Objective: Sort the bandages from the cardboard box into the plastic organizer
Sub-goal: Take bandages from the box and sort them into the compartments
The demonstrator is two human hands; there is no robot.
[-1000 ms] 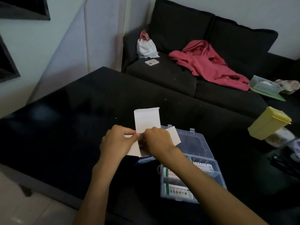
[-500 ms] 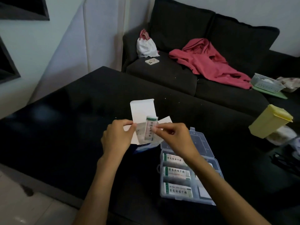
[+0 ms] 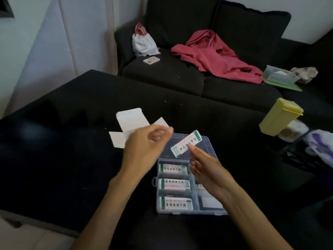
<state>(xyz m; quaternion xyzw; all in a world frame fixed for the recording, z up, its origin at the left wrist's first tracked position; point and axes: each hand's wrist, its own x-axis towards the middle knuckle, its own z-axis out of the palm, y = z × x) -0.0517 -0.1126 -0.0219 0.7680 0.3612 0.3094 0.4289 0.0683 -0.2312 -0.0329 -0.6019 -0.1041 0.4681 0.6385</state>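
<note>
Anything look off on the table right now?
Nothing damaged or spilled. The organizer lies open with bandages sitting flat in its left compartments. The right hand pinches one bandage, tilted above the lid. The box has its flaps splayed open.

The organizer [image 3: 212, 212] is clear, smooth plastic, slightly glossy; the box [image 3: 129, 120] is matt white cardboard; the bandage [image 3: 186, 146] wears a printed paper wrapper; the table [image 3: 63, 159] looks dark and faintly glossy; the sofa [image 3: 162, 74] is dark matt cloth
</note>
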